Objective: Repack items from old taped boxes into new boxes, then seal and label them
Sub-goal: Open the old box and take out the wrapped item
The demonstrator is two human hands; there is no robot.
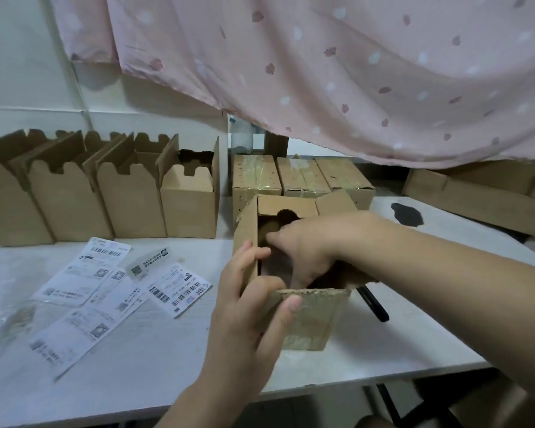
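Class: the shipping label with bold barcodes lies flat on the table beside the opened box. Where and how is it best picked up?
Probably at the shipping label's near corner, coming from the table's front edge: it lies flat, so a free corner must be lifted first.

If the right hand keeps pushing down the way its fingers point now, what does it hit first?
Most likely whatever sits inside the opened, taped brown cardboard box: the right hand already reaches down into it while the left hand grips the near corner. The interior is dark, so I cannot tell contents from box floor.
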